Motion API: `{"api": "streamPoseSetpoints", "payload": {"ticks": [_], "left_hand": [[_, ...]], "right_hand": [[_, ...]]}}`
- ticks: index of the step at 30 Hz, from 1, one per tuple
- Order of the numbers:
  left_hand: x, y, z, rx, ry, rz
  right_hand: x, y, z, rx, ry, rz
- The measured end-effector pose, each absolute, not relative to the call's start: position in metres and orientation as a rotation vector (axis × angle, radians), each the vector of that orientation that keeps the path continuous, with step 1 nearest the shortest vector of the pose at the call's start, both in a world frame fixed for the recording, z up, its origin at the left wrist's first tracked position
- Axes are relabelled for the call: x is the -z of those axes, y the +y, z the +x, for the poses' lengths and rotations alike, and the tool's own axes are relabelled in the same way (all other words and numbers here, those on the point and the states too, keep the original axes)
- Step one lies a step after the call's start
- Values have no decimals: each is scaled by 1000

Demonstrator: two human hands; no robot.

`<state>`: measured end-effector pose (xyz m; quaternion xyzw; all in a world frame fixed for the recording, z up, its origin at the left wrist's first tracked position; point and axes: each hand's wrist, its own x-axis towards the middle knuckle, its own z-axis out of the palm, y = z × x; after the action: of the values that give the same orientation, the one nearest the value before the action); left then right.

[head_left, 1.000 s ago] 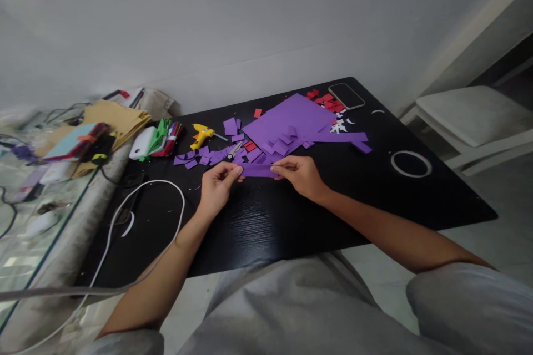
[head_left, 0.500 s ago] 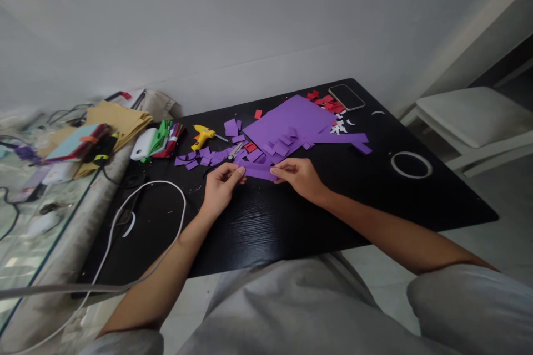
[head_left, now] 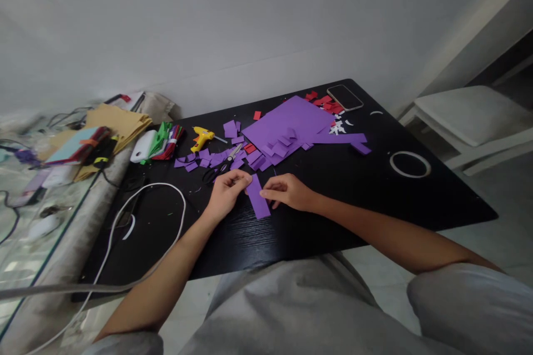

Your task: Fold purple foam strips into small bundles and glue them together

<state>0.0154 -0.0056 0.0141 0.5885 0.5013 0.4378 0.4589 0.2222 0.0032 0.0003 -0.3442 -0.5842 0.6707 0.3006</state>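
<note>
A short purple paper strip (head_left: pixel 259 199) is held between my hands above the black table's near half, one end tilted down toward me. My left hand (head_left: pixel 228 191) pinches its upper left corner between thumb and fingers. On the strip's right edge, my right hand (head_left: pixel 287 191) has its fingertips closed. Just beyond my left hand lie black-handled scissors (head_left: pixel 225 165), partly over small purple paper pieces (head_left: pixel 204 158). A large purple sheet (head_left: pixel 287 116) with loose purple squares on it lies farther back.
A yellow glue gun (head_left: pixel 202 137) lies behind the cut pieces. Red scraps (head_left: pixel 327 103), a phone (head_left: pixel 345 97) and a white ring (head_left: pixel 410 165) are on the right. A white cable (head_left: pixel 183 205) loops across the left side, near coloured bundles (head_left: pixel 166 141). A white chair (head_left: pixel 478 116) stands right.
The purple strip has turned from lying crosswise to pointing toward me. My right hand has shifted left and slightly nearer, from the strip's end to its side edge; the scissors are more exposed.
</note>
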Motion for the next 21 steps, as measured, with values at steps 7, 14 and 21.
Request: {"api": "streamPoseSetpoints", "payload": {"ticks": [7,14,21], "left_hand": [[-16,-12,28,-880,1134,1467],[-17,-6,20,-883,1106,1504],[-20,-4,15,-895,1118,1513]], "right_hand": [[2,6,220,-1700,-1416,-903],[2,7,221,-1668,-1433,-910],[1,7,221,-1664,-1433,-905]]}}
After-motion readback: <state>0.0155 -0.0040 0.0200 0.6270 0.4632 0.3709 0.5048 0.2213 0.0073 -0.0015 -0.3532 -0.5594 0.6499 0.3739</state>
